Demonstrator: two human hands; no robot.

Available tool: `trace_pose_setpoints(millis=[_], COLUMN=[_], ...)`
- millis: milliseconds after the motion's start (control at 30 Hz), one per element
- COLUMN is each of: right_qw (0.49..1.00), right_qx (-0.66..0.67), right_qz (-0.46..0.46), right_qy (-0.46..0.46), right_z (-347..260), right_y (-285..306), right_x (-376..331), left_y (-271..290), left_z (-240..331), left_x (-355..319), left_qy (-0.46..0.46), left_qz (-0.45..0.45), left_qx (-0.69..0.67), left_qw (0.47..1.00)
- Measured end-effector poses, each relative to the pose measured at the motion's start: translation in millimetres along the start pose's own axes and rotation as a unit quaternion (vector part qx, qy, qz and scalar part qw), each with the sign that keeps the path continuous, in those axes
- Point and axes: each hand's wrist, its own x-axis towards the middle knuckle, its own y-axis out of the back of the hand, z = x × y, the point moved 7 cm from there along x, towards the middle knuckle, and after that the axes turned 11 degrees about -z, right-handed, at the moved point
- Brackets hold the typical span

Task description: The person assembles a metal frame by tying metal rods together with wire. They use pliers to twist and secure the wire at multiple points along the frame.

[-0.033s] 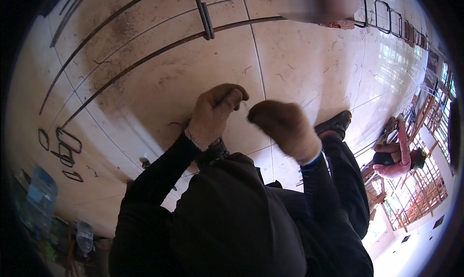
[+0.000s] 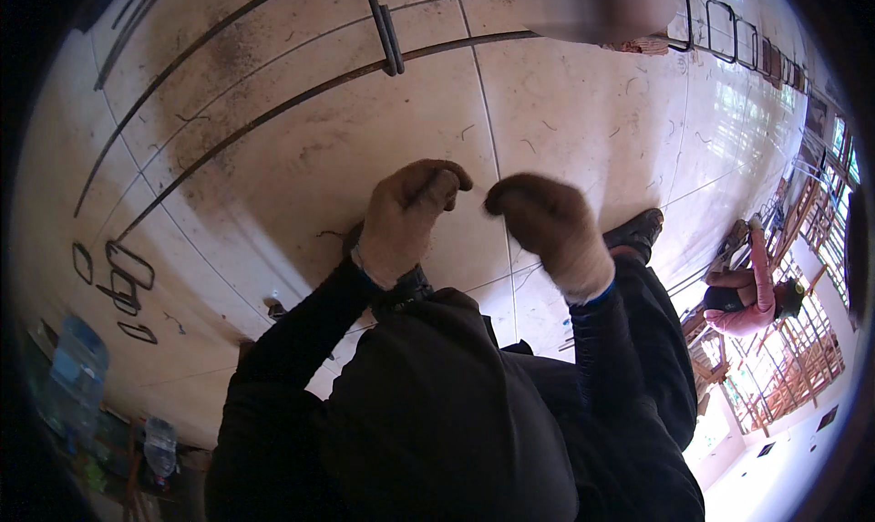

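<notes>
Both my hands wear tan work gloves with darkened fingers, held a short way apart above the tiled floor (image 2: 346,121). My left hand (image 2: 410,212) is closed, its thumb pressed against curled fingers. My right hand (image 2: 554,235) is closed too, its fingers bent toward the left one and a little blurred. Whatever either grip holds is hidden or too small to name. Beyond them lies a long steel rebar (image 2: 273,112), with several bent stirrups (image 2: 387,43) bunched on it.
Bent wire stirrups (image 2: 128,276) lie at the left, near plastic bottles (image 2: 77,362). A rebar cage (image 2: 729,30) runs off at the upper right. A person in a pink top (image 2: 743,317) crouches at the right. Short wire scraps (image 2: 529,145) are scattered on the tiles.
My right hand has shifted right and slightly away from me, widening the space between the hands. The left has barely moved.
</notes>
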Motion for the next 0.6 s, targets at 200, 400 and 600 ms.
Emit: trace_pose_setpoints(millis=[200,400,600], right_qw=[0.993,0.997,0.980], right_qx=[-0.114,0.010,-0.198], right_qz=[-0.001,0.054,0.012], right_qy=[-0.017,-0.060,-0.030], right_z=[30.1,-14.2,16.7], right_y=[-30.2,5.3,-43.8], right_x=[16.0,1.7,22.8], left_y=[-4.9,1.0,5.0], left_z=[40.4,5.7,32.5], left_x=[8.1,0.6,3.7], left_qy=[-0.283,-0.134,-0.265], left_qz=[0.037,-0.007,0.080], left_qx=[0.283,0.123,0.279], left_qw=[0.916,0.983,0.919])
